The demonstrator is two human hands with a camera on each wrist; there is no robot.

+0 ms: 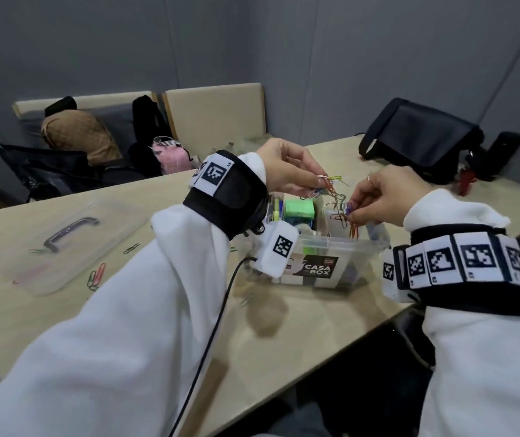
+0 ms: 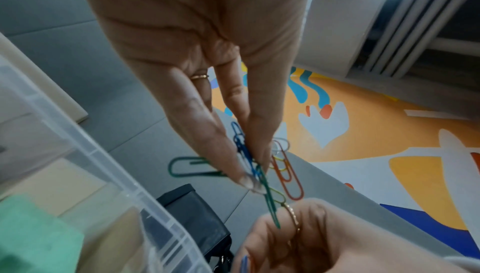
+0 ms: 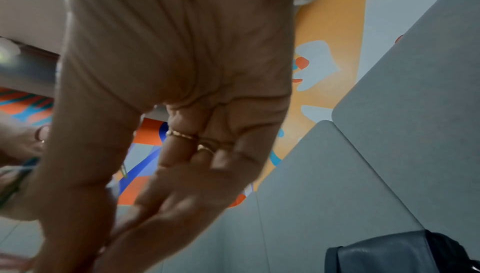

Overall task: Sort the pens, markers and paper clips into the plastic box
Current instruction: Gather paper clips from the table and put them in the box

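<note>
The left hand (image 1: 287, 167) pinches a tangled bunch of coloured paper clips (image 1: 331, 188) above the plastic box (image 1: 344, 250). The right hand (image 1: 381, 200) pinches more clips at the bunch's lower end. Loose clips (image 1: 96, 275) lie on the table (image 1: 284, 326) beside the clear lid (image 1: 63, 244).

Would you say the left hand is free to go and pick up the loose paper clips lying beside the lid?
Probably not yet. The left hand is pinching a tangle of paper clips over the plastic box, with the right hand gripping others. The loose clips by the lid lie uncovered.
</note>
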